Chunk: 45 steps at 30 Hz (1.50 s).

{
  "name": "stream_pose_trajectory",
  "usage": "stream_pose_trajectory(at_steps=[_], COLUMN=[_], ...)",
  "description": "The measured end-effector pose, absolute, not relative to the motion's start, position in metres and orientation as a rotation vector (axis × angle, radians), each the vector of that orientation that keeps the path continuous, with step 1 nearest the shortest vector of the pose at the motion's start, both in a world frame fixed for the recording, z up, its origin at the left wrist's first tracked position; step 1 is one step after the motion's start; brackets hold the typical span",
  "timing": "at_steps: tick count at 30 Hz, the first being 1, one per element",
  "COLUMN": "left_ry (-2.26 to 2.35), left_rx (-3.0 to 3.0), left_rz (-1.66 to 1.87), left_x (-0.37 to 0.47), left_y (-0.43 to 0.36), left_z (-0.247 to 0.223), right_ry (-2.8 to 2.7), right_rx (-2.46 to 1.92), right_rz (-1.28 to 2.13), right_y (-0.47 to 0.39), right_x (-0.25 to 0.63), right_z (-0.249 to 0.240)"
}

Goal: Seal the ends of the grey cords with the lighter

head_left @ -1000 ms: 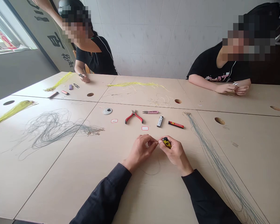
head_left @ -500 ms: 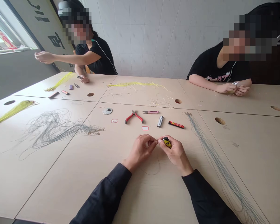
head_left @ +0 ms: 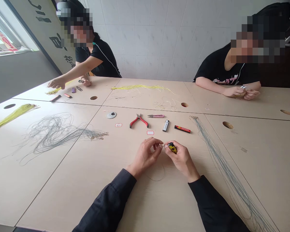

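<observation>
My left hand (head_left: 148, 150) is closed in a pinch near the middle of the table, on a thin cord (head_left: 163, 172) whose loose part curves down onto the tabletop. Close beside it, my right hand (head_left: 181, 158) is wrapped round a yellow and black lighter (head_left: 172, 148). Its thumb and fingertip meet near the left fingertips; whatever tiny piece is between the hands is too small to make out. Beyond my hands lie red-handled pliers (head_left: 139, 121), pink thread snips (head_left: 156, 116), a white lighter (head_left: 166, 126) and a red and black lighter (head_left: 182, 129).
A bundle of grey cords (head_left: 222, 161) stretches along the right, and a tangled grey bundle (head_left: 55, 135) lies left. Yellow cords (head_left: 12, 117) are at far left, more yellow cords (head_left: 140, 87) at the back. Two co-workers sit opposite. The table has round holes (head_left: 228, 125).
My fingertips have shifted slightly, the left ones loosening a little; the lighter stays in my right hand. The left co-worker's outstretched arm has come down toward the yellow cords on the table.
</observation>
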<state>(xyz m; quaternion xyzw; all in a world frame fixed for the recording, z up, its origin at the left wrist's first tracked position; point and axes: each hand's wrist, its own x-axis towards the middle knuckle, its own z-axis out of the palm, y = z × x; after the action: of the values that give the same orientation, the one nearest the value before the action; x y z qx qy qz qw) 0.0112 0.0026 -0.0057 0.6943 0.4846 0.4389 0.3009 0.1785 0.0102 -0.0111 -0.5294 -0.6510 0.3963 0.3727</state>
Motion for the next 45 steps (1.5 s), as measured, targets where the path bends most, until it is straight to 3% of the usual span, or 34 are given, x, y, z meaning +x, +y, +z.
stream_pose_trajectory(at_steps=[45], left_ry=[1.129], left_rx=[1.464], left_rz=[1.101], left_x=[0.0112], left_y=[0.0051], left_z=[-0.0083], right_ry=[-1.69], right_rx=[-1.313], right_rz=[1.081], right_y=[0.0077], right_x=[0.1761], right_z=[-0.0041])
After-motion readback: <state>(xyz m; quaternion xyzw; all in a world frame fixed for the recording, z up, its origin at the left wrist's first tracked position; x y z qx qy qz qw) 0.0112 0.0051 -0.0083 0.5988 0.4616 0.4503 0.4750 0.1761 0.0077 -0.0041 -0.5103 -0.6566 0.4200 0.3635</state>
